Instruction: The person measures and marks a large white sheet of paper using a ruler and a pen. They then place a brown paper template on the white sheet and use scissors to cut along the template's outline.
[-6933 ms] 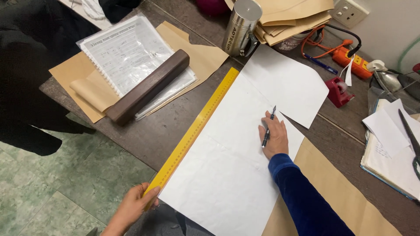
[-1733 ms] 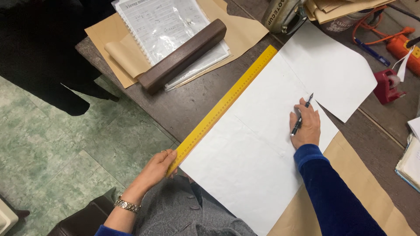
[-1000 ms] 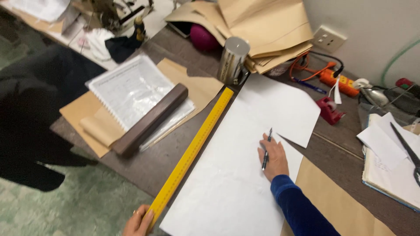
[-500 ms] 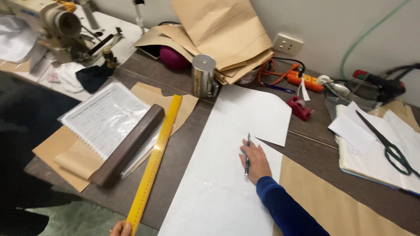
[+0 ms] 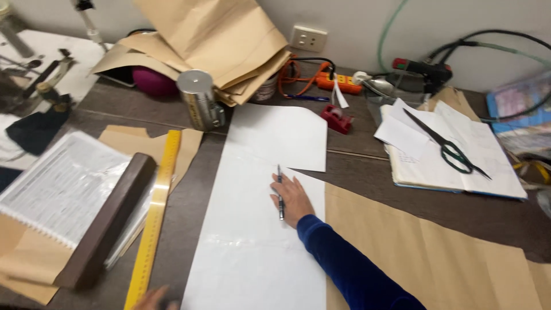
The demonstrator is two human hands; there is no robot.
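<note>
My right hand (image 5: 294, 199) rests flat on a long white paper sheet (image 5: 252, 252) that runs down the middle of the dark table, and a dark pen (image 5: 280, 192) is held between its fingers, pointing away from me. My left hand (image 5: 152, 299) is blurred and mostly cut off at the bottom edge, where it grips the near end of a long yellow ruler (image 5: 157, 209). The ruler lies left of the sheet, apart from it, beside a brown wooden bar (image 5: 107, 221).
The bar lies on a spiral-bound booklet (image 5: 51, 189) over brown paper. A metal cylinder (image 5: 198, 106) and stacked kraft paper (image 5: 224, 40) are behind the sheet. At right are a red tape dispenser (image 5: 336, 117), scissors (image 5: 447, 148) on an open notebook, and a brown paper sheet (image 5: 442, 258).
The ruler has moved left, off the white sheet's edge and towards the wooden bar. The view has tilted up towards the wall. My right hand has stayed on the sheet with the pen.
</note>
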